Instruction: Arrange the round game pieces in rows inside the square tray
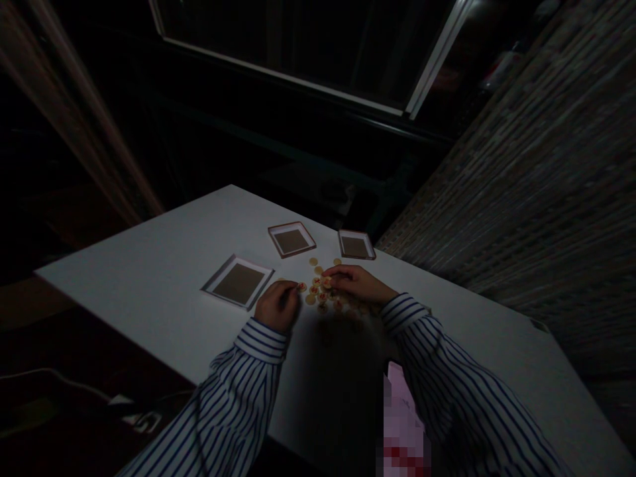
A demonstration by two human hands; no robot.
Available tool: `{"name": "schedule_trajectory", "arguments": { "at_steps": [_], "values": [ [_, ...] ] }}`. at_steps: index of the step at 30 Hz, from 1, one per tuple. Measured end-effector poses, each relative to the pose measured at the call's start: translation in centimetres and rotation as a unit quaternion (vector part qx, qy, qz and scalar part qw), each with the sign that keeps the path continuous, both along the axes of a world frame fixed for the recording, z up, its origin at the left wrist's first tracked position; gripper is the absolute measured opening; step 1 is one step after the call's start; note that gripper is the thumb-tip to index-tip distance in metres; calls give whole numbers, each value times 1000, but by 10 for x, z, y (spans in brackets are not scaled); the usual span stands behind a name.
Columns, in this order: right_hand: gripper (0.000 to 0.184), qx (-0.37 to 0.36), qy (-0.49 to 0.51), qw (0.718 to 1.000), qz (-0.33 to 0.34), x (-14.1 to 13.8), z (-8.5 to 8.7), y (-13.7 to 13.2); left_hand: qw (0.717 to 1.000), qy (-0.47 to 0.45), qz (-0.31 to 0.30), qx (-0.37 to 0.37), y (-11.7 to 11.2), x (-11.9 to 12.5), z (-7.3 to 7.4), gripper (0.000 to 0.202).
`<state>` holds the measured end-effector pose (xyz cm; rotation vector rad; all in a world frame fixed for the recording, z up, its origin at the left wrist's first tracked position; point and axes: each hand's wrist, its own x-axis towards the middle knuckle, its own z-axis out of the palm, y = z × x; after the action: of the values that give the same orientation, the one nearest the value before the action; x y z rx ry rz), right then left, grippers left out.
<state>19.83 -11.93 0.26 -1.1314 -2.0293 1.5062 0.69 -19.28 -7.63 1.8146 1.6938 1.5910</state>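
A loose cluster of round wooden xiangqi pieces (pixel 318 291) with red characters lies on the white table (pixel 149 278). My left hand (pixel 278 305) comes in from the near left, and its fingertips pinch one piece (pixel 301 287) at the cluster's left edge. My right hand (pixel 356 283) reaches across from the right, its fingertips on a piece (pixel 326 283) in the cluster. Whether that piece is gripped is hidden. Both forearms wear blue-striped white sleeves.
Several shallow square trays with brown bases stand on the table, including one at the left (pixel 238 283) and one at the back (pixel 291 239). A brick wall (pixel 521 179) runs along the right side. A cable (pixel 59 377) lies low at the left.
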Motion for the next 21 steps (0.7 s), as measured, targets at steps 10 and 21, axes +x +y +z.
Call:
{"name": "schedule_trajectory", "arguments": {
  "at_steps": [10, 21],
  "values": [
    [25, 132, -125, 983, 31, -6, -2, -25, 997, -34, 61, -38, -2, -4, -2, 23],
    [18, 410, -294, 843, 188, -30, -24, -46, 991, -73, 97, -63, 1, -9, -6, 26]
  ]
}}
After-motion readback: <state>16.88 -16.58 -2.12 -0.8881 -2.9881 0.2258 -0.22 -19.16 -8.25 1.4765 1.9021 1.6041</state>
